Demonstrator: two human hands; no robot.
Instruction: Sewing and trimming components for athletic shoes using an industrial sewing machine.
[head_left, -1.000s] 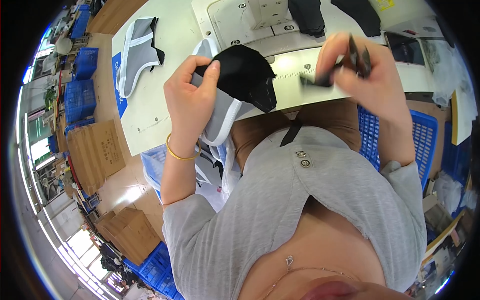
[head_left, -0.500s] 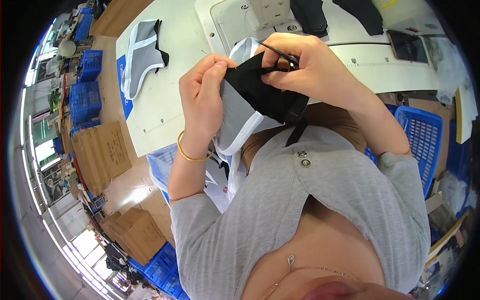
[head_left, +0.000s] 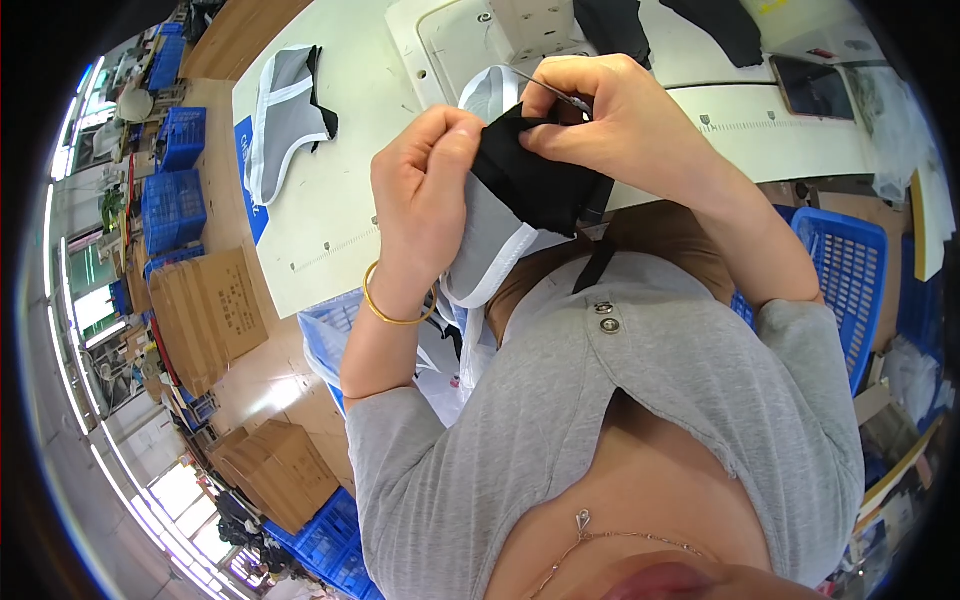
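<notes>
My left hand (head_left: pixel 420 200), with a gold bangle on its wrist, pinches the edge of a grey fabric piece (head_left: pixel 482 235) that has white edging and a black fabric panel (head_left: pixel 545 185). Thumb and fingers of my right hand (head_left: pixel 635 120) grip the top of the black panel. Tucked in that same hand is a pair of small dark scissors (head_left: pixel 548 90), its thin blade pointing up and left; the handles are mostly hidden by the fingers. The fabric hangs over my lap at the table's front edge.
A sewing machine (head_left: pixel 450 50) stands on the pale table (head_left: pixel 300 225). Another grey piece with white edging (head_left: pixel 285 125) lies at left, black pieces (head_left: pixel 715 28) and a phone (head_left: pixel 812 88) at right. Blue baskets (head_left: pixel 840 285) flank me; cardboard boxes (head_left: pixel 205 315) stand on the floor at left.
My left hand has moved right, closer to my right hand. The black panel between them is now bunched and folded. My right hand has shifted slightly up, still holding the scissors.
</notes>
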